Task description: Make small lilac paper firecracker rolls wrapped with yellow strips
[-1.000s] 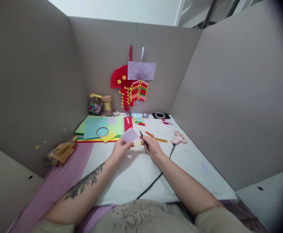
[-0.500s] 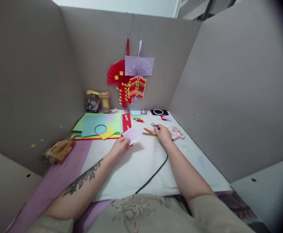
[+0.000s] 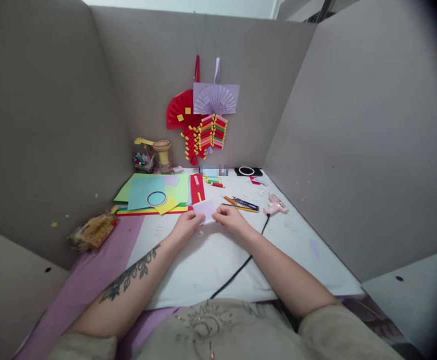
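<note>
A small sheet of pale purple paper (image 3: 204,210) is held up between my two hands, over the front of the colored paper stack. My left hand (image 3: 187,224) pinches its left edge with the thumb on top. At the right edge, my right hand (image 3: 230,219) closes thumb and fingers on the same paper. Just beyond my right hand lie blue-handled thread snips (image 3: 247,203), an orange cutter or pen (image 3: 229,200) and a thin yellow pencil-like stick (image 3: 244,208).
Stacked colored paper (image 3: 139,192) with a tape roll (image 3: 156,198) lies left. A pink glue gun (image 3: 276,205) with a black cable (image 3: 237,272) sits right. Red and purple paper fans (image 3: 215,100) hang on the back panel. A plastic bag (image 3: 93,232) is at far left.
My right hand has let go of the snips, which now lie on the table, and has moved left to take the right edge of the purple paper. My left hand keeps its hold.
</note>
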`<state>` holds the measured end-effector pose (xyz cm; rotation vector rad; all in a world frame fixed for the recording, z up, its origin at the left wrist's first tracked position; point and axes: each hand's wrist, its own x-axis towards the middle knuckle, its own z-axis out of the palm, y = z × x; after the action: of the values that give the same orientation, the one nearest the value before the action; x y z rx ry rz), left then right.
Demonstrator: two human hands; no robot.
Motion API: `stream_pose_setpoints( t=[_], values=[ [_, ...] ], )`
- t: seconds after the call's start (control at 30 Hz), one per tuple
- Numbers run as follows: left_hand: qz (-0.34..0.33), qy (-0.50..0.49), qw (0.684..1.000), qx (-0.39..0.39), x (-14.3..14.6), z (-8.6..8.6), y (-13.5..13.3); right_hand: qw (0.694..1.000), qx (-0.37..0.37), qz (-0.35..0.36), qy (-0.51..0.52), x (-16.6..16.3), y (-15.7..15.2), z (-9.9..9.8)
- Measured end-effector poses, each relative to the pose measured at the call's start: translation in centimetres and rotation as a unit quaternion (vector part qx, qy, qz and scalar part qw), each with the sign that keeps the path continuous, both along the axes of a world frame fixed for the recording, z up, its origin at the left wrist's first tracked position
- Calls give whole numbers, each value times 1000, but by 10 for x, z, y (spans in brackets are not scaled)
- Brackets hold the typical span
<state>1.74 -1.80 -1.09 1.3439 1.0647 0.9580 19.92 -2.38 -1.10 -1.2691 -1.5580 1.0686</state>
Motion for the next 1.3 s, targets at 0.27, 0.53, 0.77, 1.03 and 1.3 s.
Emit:
stream_pose_setpoints(
  t=[0.27,0.53,0.77,1.03,1.3],
  values=[
    [-38,7,999,-28,-7,1,3,999,19,-49,15,7,3,1],
    [-88,-28,995,-24,-8,7,3,998,10,-33,54,4,4,-3],
    [-74,-21,996,-40,-10,4,2,997,40,-66,22,3,8,-12],
    [53,-46,997,-14,1,-2,2,922,288,-79,-245,-21,-20,0],
    [68,3,997,48,3,-5,3,889,299,-87,-336,-28,-20,-8]
  ],
)
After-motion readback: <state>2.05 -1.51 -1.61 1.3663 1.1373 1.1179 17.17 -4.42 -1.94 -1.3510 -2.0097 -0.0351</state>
